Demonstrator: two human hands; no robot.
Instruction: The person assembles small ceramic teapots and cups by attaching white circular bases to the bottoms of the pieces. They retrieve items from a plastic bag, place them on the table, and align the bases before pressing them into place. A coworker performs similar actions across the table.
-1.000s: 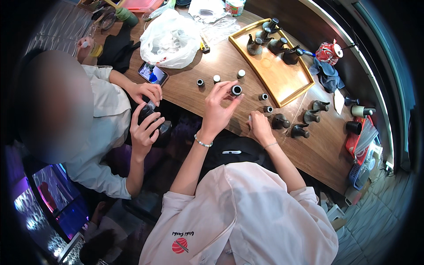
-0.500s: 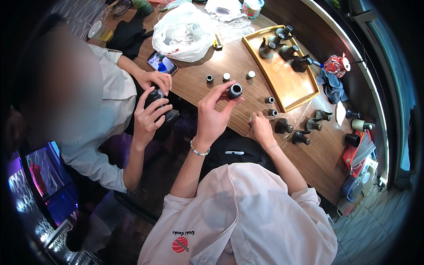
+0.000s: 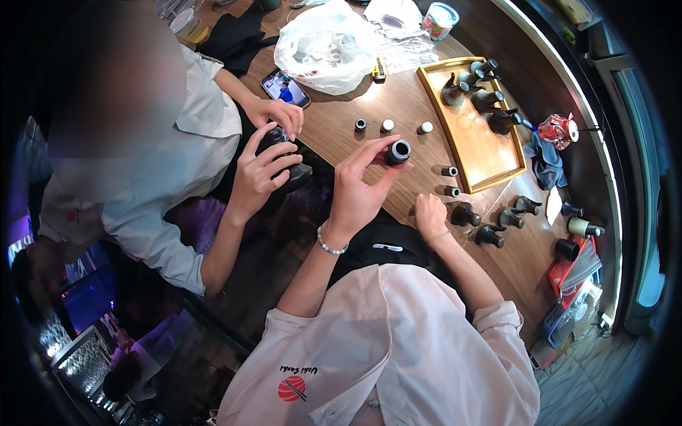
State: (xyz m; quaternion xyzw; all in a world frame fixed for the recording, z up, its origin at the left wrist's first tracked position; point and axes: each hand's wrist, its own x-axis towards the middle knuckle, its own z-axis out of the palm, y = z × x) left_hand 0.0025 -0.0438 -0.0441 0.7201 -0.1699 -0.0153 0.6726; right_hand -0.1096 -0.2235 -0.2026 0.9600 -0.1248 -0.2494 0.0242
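Note:
My left hand (image 3: pixel 357 190) pinches a small dark cylindrical cup (image 3: pixel 399 151) between thumb and fingers, above the table's near edge. Its round mouth, with a paler rim, faces up toward me. My right hand (image 3: pixel 430 217) rests at the table edge with the fingers curled in; whatever they hold, if anything, is hidden. Beyond my left hand stand a small dark cup (image 3: pixel 360 125) and two white-topped pieces, one of them a small cylinder (image 3: pixel 425 128). Two more small dark cups, one a pale-rimmed cup (image 3: pixel 450 171), lie near the tray. Several dark spouted bottles (image 3: pixel 490 235) are right of my right hand.
A wooden tray (image 3: pixel 481 157) bears more dark spouted bottles. Behind are a white plastic bag (image 3: pixel 323 50), a phone (image 3: pixel 285 87) and a tub (image 3: pixel 440 20). At left, a co-worker's hands (image 3: pixel 266 167) hold a dark object. A red basket (image 3: pixel 577 270) sits far right.
The view has shifted, so the table's things sit farther right. My left hand still holds the cup up. My right hand's fingers look more curled.

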